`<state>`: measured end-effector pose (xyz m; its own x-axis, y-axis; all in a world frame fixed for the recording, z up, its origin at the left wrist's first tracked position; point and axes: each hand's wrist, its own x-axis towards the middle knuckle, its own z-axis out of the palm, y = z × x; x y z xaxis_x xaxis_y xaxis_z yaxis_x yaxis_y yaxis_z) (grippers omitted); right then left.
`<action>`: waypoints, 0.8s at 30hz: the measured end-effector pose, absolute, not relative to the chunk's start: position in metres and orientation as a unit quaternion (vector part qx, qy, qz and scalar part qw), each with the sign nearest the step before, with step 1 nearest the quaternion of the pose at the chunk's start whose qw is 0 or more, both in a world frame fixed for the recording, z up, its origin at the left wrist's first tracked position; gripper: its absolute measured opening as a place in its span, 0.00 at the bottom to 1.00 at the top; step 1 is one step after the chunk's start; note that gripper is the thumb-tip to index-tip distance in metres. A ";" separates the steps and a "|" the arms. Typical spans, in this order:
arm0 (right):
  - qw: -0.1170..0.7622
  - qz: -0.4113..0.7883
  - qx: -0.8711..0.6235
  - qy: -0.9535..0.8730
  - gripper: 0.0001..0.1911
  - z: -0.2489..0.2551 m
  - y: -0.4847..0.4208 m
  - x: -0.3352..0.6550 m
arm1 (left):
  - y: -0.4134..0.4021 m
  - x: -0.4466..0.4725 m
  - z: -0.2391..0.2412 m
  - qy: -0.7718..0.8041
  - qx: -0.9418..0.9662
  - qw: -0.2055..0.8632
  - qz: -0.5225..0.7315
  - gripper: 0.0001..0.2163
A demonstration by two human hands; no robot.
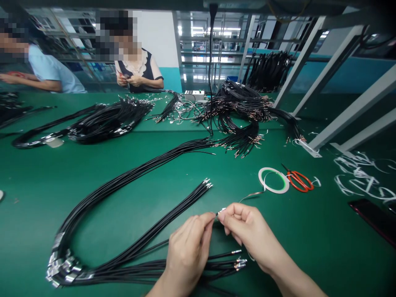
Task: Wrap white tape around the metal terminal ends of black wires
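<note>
The left hand (189, 244) pinches a thin black cable (217, 214) close to its end, thumb against the fingers. The right hand (249, 225) meets it there, thumb and fingertips closed together on the cable's small silvery tip; the fingers hide exactly what else they grip. Below and behind the left hand, more black cables run out over the green worktop (148, 206), their metal ends to the right. They belong to a long looped bundle (123, 181) that bends round at the left, where shiny silver wraps (63, 266) cluster.

Beyond the right hand lies a white-and-green roll of tape (280, 191), a loose strip trailing toward that hand. Orange-handled scissors (297, 178) rest just beside the roll. Farther right are white scraps (359, 175) and a dark phone (375, 220).

Toward the far side sit a cable coil (108, 121) and a large cable pile (238, 103); two people are across the worktop.
</note>
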<state>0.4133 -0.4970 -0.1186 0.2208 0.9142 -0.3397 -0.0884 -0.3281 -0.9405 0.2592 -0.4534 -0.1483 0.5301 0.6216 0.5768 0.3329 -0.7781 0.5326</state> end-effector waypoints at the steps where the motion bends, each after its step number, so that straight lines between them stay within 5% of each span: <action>1: 0.473 0.531 -0.621 -0.331 0.14 -0.118 -0.497 0.414 | -0.454 0.259 -0.148 0.273 0.860 0.183 0.390 0.14; 12: 0.460 0.534 -0.617 -0.350 0.14 -0.122 -0.496 0.418 | -0.455 0.259 -0.152 0.278 0.870 0.192 0.357 0.20; 24: 0.463 0.545 -0.600 -0.358 0.13 -0.129 -0.497 0.419 | -0.455 0.265 -0.150 0.386 0.696 0.465 0.389 0.09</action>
